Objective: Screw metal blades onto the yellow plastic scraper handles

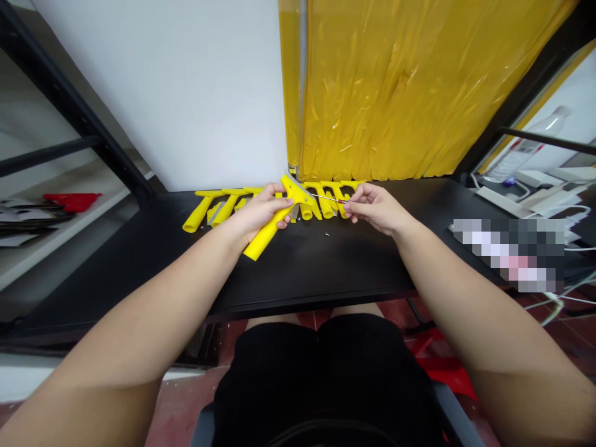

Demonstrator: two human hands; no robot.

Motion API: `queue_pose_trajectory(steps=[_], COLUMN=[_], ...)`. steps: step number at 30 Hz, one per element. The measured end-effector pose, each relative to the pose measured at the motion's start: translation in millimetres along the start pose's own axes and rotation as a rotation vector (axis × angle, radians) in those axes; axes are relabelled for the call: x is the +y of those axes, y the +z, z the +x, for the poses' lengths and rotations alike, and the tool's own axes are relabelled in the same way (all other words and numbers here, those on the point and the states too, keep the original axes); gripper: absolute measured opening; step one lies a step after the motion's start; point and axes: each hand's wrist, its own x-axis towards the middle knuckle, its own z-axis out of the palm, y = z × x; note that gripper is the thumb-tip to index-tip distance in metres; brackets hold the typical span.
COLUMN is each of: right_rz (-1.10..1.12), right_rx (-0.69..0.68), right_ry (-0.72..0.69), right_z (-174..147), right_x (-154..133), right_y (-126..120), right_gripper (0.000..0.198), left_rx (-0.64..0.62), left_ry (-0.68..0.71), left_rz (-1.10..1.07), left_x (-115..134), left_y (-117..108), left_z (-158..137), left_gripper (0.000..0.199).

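My left hand (269, 211) is closed round a yellow plastic scraper (266, 239), its handle slanting down to the left and a grey blade along its wide head. In my right hand (372, 208) a thin screwdriver (326, 197) is pinched, its metal shaft pointing left. The tip meets the scraper's head near a small screw, though contact is hard to confirm. Behind my hands lie several more yellow scraper bodies (195, 214) in a row along the back of the black table (298, 273). A loose screw (326, 234) rests on the tabletop in front of them.
A white panel (209, 93) and a yellow plastic sheet (410, 93) stand behind the table. On the right are a clear bottle (531, 146), white cables and a blurred-out object (510, 254). A shelf with a red item (72, 200) is at left, beyond a black frame post.
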Motion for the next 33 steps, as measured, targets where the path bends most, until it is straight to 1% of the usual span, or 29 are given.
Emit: queue_pose_trajectory(steps=[3, 10, 15, 21, 24, 28, 33], right_rz=[-0.046, -0.13, -0.143, -0.14, -0.149, -0.148, -0.17], right_rx=[-0.027, -0.048, -0.044, -0.022, -0.021, -0.004, -0.011], right_ry=[-0.031, -0.022, -0.047, -0.074, -0.084, -0.093, -0.086], right_z=[1.8, 1.5, 1.0, 1.5, 0.8, 0.1, -0.4], right_x=[4.8, 3.7, 0.5, -0.3, -1.1, -2.4, -3.8], right_y=[1.9, 0.3, 2.4, 4.6, 3.9, 1.3, 0.3], right_gripper=[0.052, 0.047, 0.046, 0.048, 0.046, 0.044, 0.043], left_rx=[0.003, -0.013, -0.013, 0.019, 0.011, 0.012, 0.012], left_ry=[-0.004, 0.009, 0.013, 0.008, 0.014, 0.019, 0.018], left_rz=[-0.017, -0.029, -0.008, 0.004, -0.001, 0.014, -0.004], left_x=[-0.4, -1.0, 0.1, -0.1, -0.1, 0.4, -1.6], left_y=[-0.3, -1.0, -0.3, 0.3, 0.0, -0.7, -1.4], left_z=[-0.7, 0.4, 0.1, -1.2, -1.5, -1.4, -0.2], left_gripper=[0.035, 0.037, 0.036, 0.034, 0.036, 0.032, 0.036])
